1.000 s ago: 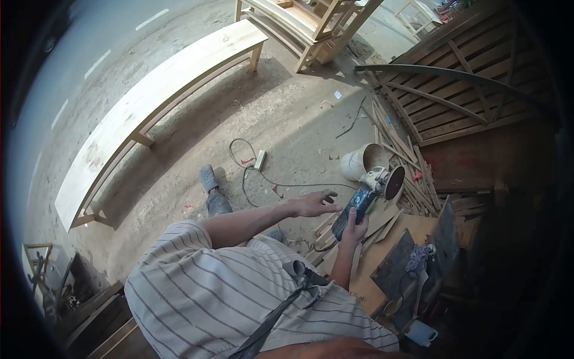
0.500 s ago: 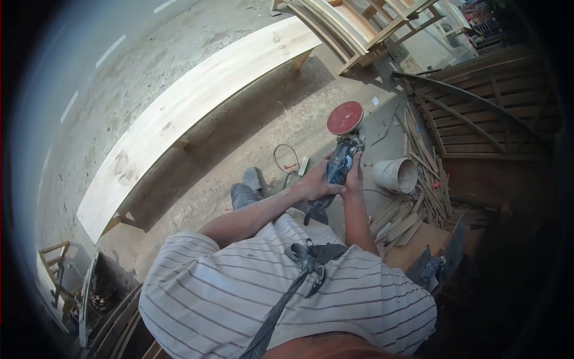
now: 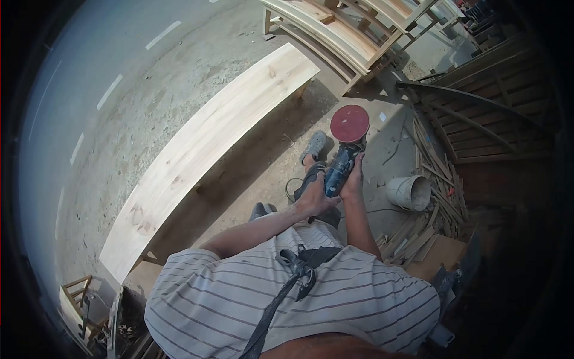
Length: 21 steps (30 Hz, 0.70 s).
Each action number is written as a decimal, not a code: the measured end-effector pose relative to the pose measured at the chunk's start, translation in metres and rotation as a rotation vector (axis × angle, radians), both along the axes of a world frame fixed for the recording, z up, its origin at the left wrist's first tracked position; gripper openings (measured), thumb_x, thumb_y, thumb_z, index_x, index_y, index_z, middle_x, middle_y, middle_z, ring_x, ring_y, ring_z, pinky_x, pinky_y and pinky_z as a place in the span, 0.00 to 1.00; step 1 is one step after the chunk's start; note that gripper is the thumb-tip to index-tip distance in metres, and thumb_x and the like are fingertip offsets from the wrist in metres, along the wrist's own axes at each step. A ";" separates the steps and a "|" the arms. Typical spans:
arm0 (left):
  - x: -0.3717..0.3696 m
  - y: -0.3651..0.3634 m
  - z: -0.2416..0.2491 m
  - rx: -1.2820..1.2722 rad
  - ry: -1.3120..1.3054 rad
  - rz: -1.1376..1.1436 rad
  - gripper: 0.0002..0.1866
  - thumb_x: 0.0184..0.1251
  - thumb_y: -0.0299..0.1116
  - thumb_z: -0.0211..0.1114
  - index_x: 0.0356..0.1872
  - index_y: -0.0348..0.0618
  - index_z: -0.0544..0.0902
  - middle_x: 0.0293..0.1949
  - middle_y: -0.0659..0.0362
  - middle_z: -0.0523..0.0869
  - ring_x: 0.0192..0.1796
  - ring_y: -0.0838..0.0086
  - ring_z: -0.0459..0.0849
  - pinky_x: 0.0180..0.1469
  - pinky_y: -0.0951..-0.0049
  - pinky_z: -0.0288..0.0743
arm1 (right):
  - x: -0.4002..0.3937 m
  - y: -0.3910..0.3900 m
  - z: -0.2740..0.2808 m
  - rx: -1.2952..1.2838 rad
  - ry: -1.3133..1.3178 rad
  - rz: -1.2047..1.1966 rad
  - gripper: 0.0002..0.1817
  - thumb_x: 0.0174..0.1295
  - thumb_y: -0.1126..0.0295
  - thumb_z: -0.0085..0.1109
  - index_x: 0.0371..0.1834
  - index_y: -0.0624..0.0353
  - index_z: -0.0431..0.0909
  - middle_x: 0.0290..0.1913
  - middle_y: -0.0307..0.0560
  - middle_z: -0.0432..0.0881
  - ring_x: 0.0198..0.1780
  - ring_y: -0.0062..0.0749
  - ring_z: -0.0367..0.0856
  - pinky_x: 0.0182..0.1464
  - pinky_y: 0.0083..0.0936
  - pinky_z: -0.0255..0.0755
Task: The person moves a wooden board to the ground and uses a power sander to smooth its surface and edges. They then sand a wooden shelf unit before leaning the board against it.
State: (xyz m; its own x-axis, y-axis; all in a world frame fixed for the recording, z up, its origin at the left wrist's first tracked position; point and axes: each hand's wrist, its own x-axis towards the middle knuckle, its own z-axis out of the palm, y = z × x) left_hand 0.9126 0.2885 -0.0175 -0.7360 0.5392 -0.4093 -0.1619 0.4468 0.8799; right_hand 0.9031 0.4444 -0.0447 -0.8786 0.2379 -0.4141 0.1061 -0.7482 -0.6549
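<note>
An angle grinder point(image 3: 339, 172) with a round red sanding disc point(image 3: 350, 124) is held up in front of my body, disc end pointing away from me. My left hand point(image 3: 315, 197) is wrapped around the rear of its dark blue body. Farther forward, my right hand point(image 3: 353, 179) grips the right side of the body near the head. The disc's flat face is turned up and touches nothing. Beyond the grinder to the left lies a long pale wooden board point(image 3: 206, 140), raised off the ground on supports.
A white bucket point(image 3: 409, 192) stands to the right beside piled wood scraps point(image 3: 439, 173). Wooden furniture frames point(image 3: 335, 36) stand at the top, and a dark slatted panel point(image 3: 490, 113) at the right. A cable loop point(image 3: 291, 186) lies near my feet.
One foot has stepped forward toward the board. The view has shifted, and the board looks more upright. Both hands keep hold of the grinder, whose disc now faces up more fully.
</note>
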 end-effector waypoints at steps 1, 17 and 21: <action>-0.015 0.008 -0.007 0.037 -0.025 0.013 0.49 0.51 0.41 0.76 0.70 0.29 0.58 0.49 0.37 0.82 0.55 0.47 0.84 0.58 0.59 0.76 | -0.016 0.006 -0.003 0.064 -0.105 -0.014 0.43 0.66 0.25 0.38 0.57 0.58 0.74 0.43 0.46 0.84 0.41 0.38 0.85 0.45 0.39 0.83; -0.385 0.153 -0.177 -0.086 -0.159 -0.289 0.40 0.62 0.60 0.71 0.64 0.37 0.75 0.62 0.43 0.80 0.66 0.51 0.77 0.68 0.56 0.71 | -0.302 0.223 -0.145 0.148 -0.184 0.310 0.18 0.64 0.68 0.63 0.54 0.60 0.70 0.34 0.47 0.81 0.29 0.33 0.85 0.29 0.30 0.81; -0.517 0.126 -0.302 -0.779 0.248 -0.066 0.57 0.48 0.46 0.83 0.78 0.50 0.57 0.80 0.41 0.47 0.78 0.36 0.50 0.70 0.32 0.63 | -0.370 0.254 -0.186 0.249 -0.322 0.340 0.21 0.64 0.64 0.67 0.54 0.57 0.69 0.34 0.42 0.79 0.28 0.28 0.82 0.28 0.28 0.80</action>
